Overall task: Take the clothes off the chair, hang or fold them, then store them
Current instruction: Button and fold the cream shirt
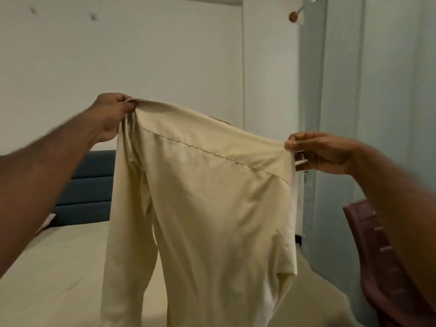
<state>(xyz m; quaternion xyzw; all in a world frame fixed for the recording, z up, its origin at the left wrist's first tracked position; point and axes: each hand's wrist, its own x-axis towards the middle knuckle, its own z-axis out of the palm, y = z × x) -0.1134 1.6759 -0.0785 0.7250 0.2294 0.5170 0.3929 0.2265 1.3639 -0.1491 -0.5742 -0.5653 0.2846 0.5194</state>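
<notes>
A cream long-sleeved shirt (212, 204) hangs spread out in the air in front of me, its back facing me. My left hand (109, 116) grips its left shoulder, held higher. My right hand (318, 152) pinches its right shoulder, lower and further right. The shirt's body and one sleeve hang down over the bed. A dark red plastic chair (387, 267) stands at the lower right, partly hidden behind my right forearm; no clothes show on the part I see.
A bed (54, 279) with a cream sheet and a dark blue headboard (87, 192) lies below and to the left. A pale wall is behind. A grey-green curtain (342, 90) hangs at the right from a wooden rod end (293, 16).
</notes>
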